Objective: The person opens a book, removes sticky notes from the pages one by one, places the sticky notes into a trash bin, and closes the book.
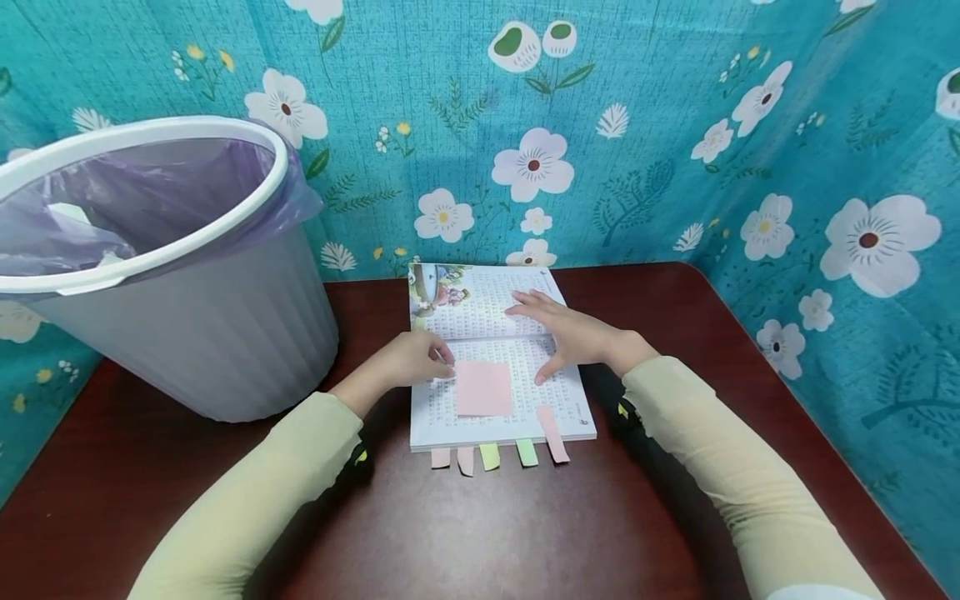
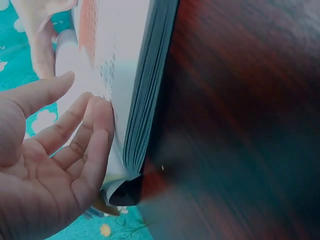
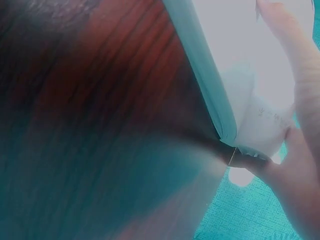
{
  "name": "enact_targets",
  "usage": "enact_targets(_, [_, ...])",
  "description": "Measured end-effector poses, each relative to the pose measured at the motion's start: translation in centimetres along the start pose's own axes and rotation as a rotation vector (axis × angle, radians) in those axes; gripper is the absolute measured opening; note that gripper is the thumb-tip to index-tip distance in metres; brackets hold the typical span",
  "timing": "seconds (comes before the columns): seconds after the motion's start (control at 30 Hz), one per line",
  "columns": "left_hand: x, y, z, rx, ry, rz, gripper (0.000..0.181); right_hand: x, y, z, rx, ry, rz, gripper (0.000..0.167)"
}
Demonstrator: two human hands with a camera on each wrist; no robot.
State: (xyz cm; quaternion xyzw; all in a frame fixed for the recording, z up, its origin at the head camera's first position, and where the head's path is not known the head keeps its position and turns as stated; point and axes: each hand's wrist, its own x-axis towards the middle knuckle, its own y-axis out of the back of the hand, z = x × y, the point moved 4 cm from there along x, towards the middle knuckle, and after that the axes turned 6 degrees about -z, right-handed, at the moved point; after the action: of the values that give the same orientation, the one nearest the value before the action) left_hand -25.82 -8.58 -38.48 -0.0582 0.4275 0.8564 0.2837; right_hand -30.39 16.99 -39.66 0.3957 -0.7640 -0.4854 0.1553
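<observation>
A thick book (image 1: 435, 417) lies spread on the table, with printed text on both pages and a colour picture at its upper left. On the lower page sits a square pink sticky note (image 1: 483, 389). My left hand (image 1: 414, 358) is at the book's left side, its fingers loosely bent beside the note. The left wrist view shows that hand (image 2: 55, 155) with the thumb apart from the fingers and nothing between them. Over the right part of the pages, my right hand (image 1: 573, 333) has its fingers spread and holds nothing. Whether its fingertips touch the paper is unclear.
Several coloured tabs, among them a green tab (image 1: 527, 452) and a yellow tab (image 1: 490, 456), stick out along the book's near edge. A longer pink strip (image 1: 552, 433) lies at the right. On the left stands a grey bin (image 1: 225, 333) with a purple liner. Floral cloth (image 1: 637, 125) hangs behind the table (image 1: 480, 533).
</observation>
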Motion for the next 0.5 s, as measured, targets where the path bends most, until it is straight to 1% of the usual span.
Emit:
enact_targets(0.17, [0.62,-0.59,0.30,-0.028,-0.012,-0.076,0.021,-0.17,-0.15,0.00,-0.013,0.006,0.010,0.114])
enact_targets(0.27, [0.79,-0.75,0.52,-0.022,-0.003,-0.103,0.021,-0.15,-0.19,-0.01,-0.017,0.010,0.010,0.115])
enact_targets(0.37, [0.87,-0.86,0.67,-0.023,0.008,-0.104,0.017,-0.16,-0.24,-0.01,-0.024,0.009,0.008,0.115])
enact_targets(0.5, [0.89,-0.89,0.75,-0.028,0.005,-0.073,0.012,-0.18,-0.22,-0.06,-0.030,0.004,0.009,0.115])
